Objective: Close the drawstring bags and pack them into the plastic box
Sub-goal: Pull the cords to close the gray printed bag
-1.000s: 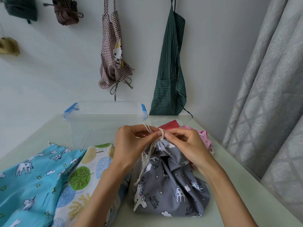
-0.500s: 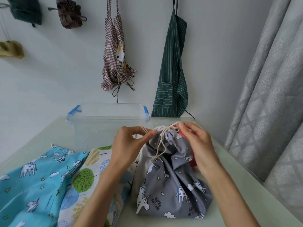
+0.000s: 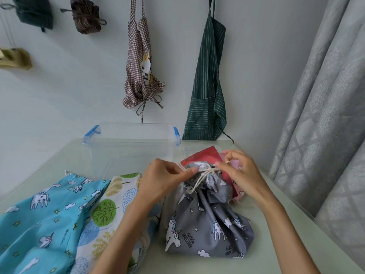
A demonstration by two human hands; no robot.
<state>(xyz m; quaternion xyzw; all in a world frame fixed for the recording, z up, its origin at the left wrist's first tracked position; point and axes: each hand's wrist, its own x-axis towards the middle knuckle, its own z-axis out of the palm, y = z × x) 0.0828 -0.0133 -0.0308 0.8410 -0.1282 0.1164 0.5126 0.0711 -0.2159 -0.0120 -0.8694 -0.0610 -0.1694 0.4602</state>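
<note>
A grey unicorn-print drawstring bag (image 3: 209,228) stands on the table in front of me, its neck gathered tight. A cream cord (image 3: 199,179) is wound round the neck, with ends hanging down the front. My left hand (image 3: 164,179) pinches the cord at the left of the neck. My right hand (image 3: 240,173) pinches it at the right. The clear plastic box (image 3: 130,149) with blue clips stands behind, near the wall, and looks empty.
A blue unicorn bag (image 3: 37,222) and a tree-print bag (image 3: 106,212) lie flat at the left. Red fabric (image 3: 203,157) and pink fabric (image 3: 237,192) lie behind my right hand. Two aprons hang on the wall; a grey curtain (image 3: 325,115) borders the table's right edge.
The cord has been pulled sideways and now sits snug round the bag's neck. My right hand shifted a little further right and the left came closer to the neck.
</note>
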